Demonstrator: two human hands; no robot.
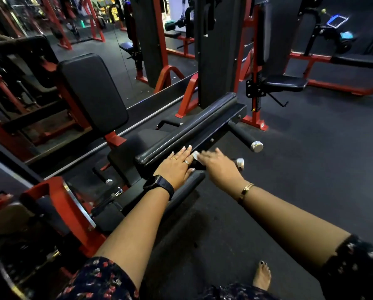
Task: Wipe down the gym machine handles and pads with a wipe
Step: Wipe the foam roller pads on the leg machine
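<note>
Wiping pad [187, 131]: L hand [176, 167] flat on it, grip wide; R hand [219, 167] at wipe [195, 155] by pad edge, grip blurred, can't tell. Advise long overlapping strokes, then 2 handles [244, 135].

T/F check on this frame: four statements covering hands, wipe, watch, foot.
1. The left hand lies flat on the long pad. True.
2. The wipe is under the left hand. False: it shows at the front of the right hand, which is blurred.
3. The watch is on the right wrist. False: it is on the left wrist; the right wears a bracelet.
4. A bare foot shows on the floor. True.
</note>
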